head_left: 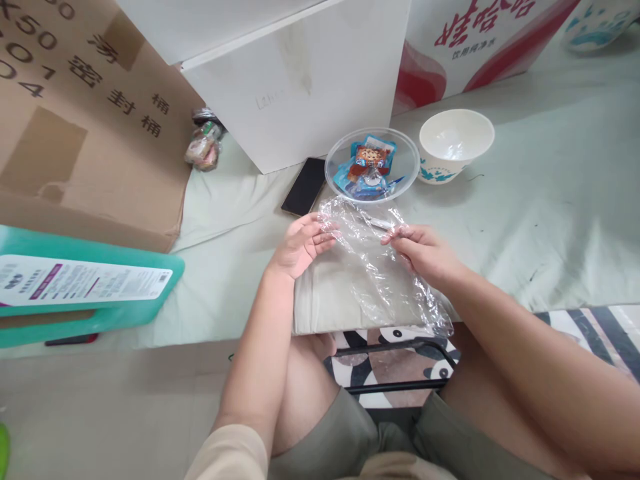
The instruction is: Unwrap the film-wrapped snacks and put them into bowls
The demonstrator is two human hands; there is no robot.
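A crinkled clear plastic bag [370, 267] stretches between my two hands and hangs down over the table's front edge. My right hand [423, 250] pinches its upper right side between thumb and fingers. My left hand [307, 245] is at the bag's upper left, palm turned inward and fingers apart, the fingertips touching or just behind the film. A narrow white strip [379, 223] shows by my right fingertips; I cannot tell what it is. Just beyond the bag lies a round clear plastic lid [413, 175] bearing blue and brown snack packets [373, 160].
A white paper bowl [455, 143] with teal leaves stands right of the lid. A black phone [304, 187] lies left of it. White boxes [310, 87] stand behind. A large carton [95, 133] and a green jug [100, 283] occupy the left, with small wrapped items [204, 147] beside the carton.
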